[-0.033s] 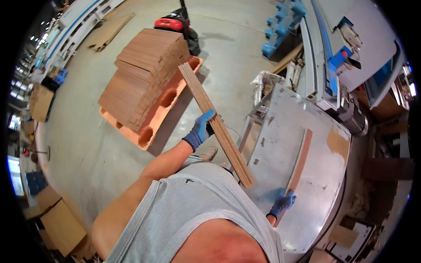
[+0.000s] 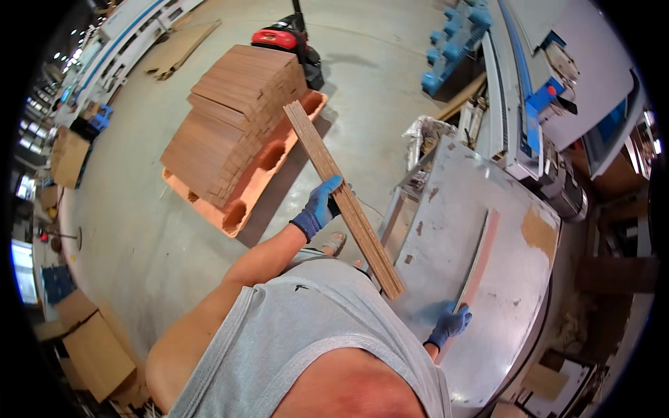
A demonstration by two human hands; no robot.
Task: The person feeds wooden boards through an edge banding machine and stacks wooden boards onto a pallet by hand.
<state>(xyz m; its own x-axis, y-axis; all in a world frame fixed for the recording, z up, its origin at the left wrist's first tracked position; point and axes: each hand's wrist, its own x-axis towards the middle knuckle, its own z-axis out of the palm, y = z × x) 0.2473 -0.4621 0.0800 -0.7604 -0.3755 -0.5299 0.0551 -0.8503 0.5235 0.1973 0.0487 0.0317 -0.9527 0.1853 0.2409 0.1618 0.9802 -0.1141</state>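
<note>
My left hand [image 2: 319, 210], in a blue glove, is closed round the middle of a small stack of narrow wooden planks [image 2: 357, 221]. The planks slant in front of me, their lower end beside the metal table. Grooved edges of the planks face up. On the right, my gloved right hand [image 2: 449, 326] is closed on the near part of a long, thin reddish-brown plank [image 2: 479, 261]. That plank extends over the metal table [image 2: 446, 191], away from me. The fingers under both holds are partly hidden.
Stacked brown planks [image 2: 221, 139] fill an orange pallet [image 2: 233, 221] at the far left, with a red and black pallet truck [image 2: 279, 38] behind. Grey machinery [image 2: 519, 125] and blue blocks [image 2: 456, 42] stand at the right. Cardboard boxes [image 2: 100, 354] lie at the lower left.
The floor, pallet and table appear slightly farther right in the picture. Both hands keep their holds, and the planks in my left hand stay almost where they were.
</note>
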